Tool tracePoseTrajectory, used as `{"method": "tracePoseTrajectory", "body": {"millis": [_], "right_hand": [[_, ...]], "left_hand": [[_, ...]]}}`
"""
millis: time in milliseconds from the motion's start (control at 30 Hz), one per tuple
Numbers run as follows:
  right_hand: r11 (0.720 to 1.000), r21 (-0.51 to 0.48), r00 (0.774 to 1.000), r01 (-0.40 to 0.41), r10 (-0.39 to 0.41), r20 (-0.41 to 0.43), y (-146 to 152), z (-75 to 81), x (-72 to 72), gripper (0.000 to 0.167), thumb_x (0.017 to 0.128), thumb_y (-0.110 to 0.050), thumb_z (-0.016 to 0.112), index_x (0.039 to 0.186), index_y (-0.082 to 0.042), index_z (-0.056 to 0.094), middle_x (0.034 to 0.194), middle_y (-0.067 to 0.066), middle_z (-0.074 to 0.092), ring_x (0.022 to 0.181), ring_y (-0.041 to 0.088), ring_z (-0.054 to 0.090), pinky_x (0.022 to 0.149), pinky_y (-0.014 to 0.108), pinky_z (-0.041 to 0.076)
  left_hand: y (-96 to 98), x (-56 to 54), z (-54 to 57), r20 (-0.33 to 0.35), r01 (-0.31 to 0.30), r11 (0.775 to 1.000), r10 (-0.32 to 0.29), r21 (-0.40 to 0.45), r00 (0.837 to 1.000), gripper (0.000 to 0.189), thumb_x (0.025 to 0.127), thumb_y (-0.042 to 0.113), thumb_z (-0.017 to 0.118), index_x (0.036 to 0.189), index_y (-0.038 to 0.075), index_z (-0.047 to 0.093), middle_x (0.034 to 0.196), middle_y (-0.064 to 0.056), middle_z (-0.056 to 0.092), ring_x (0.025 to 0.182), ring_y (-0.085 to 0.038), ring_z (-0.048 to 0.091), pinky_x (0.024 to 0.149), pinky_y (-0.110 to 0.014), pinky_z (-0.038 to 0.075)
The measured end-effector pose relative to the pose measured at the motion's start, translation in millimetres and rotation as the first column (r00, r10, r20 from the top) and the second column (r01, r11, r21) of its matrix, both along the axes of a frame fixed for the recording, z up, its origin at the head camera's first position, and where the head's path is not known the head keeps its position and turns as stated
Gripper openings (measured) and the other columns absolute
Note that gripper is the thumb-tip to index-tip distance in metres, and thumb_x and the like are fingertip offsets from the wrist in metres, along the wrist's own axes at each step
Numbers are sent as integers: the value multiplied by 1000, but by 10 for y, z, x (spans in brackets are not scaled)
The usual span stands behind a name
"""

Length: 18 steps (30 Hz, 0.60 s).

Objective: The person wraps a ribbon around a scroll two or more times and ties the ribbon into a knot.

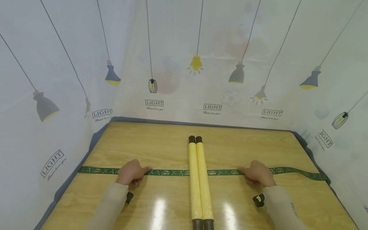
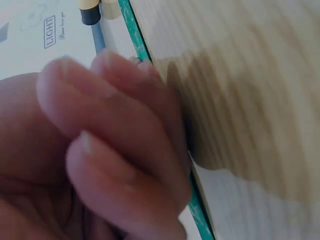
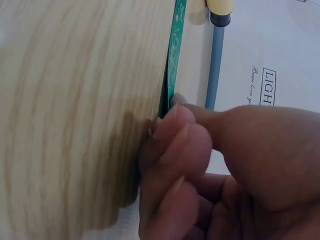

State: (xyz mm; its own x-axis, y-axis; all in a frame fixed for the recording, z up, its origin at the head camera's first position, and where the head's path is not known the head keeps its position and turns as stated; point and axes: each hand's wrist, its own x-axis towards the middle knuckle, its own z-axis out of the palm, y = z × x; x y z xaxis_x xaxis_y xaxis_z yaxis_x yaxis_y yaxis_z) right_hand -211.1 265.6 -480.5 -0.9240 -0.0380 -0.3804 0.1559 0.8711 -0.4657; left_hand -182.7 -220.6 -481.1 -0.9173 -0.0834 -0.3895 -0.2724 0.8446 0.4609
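A long green ribbon (image 1: 169, 172) with pale print runs across the wooden table, passing beneath two yellow tubes. My left hand (image 1: 133, 172) pinches the ribbon left of the tubes, and my right hand (image 1: 256, 173) pinches it to their right. Curled fingers (image 2: 125, 125) fill much of the left wrist view and hide part of the ribbon. In the right wrist view, the ribbon (image 3: 175, 60) runs in between thumb and fingertips. The yellow tubes (image 1: 198, 179) lie side by side, dark caps at their ends, pointing away from me.
The wooden table (image 1: 143, 137) has a blue-grey edge at its back and sides. Pale wall sheeting (image 1: 178, 41) printed with hanging lamps surrounds it on three sides. The ribbon's right end twists near the table's right edge. Small black devices sit at both wrists.
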Motion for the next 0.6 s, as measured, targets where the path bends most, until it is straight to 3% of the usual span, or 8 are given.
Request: {"method": "tracePoseTrajectory", "body": {"millis": [233,333,467,600], "right_hand": [[1000,2,997,-30,30,-73,-13,-55,7,57,103,-40,59,54,-13,63,46,-4,52,45,11,44,63,30,42],[999,-33,994,-5,2,-110,-4,-75,21,51,103,-39,59,60,-11,65,50,-1,55,48,13,48,64,32,43],[987,-143,980,74,-98,-172,17,-84,13,40,102,-34,58,83,-3,75,63,2,67,57,15,59,62,36,51],[961,-251,964,119,-172,-201,27,-76,-10,40,102,-27,56,113,8,72,77,8,76,69,20,72,83,49,58]], "left_hand": [[27,-59,-4,28,-38,997,36,65,999,48,101,38,66,63,9,68,49,0,59,41,-9,54,43,-20,39],[41,-72,-10,-4,-62,994,63,85,998,46,100,33,67,62,8,70,51,-2,63,42,-12,58,45,-23,42],[58,-92,8,-92,-108,981,124,162,988,44,100,26,63,62,6,70,54,-6,66,45,-17,62,46,-27,48],[65,-99,51,-166,-139,956,186,258,968,38,100,20,57,69,2,70,61,-9,69,50,-20,65,49,-31,52]]}}
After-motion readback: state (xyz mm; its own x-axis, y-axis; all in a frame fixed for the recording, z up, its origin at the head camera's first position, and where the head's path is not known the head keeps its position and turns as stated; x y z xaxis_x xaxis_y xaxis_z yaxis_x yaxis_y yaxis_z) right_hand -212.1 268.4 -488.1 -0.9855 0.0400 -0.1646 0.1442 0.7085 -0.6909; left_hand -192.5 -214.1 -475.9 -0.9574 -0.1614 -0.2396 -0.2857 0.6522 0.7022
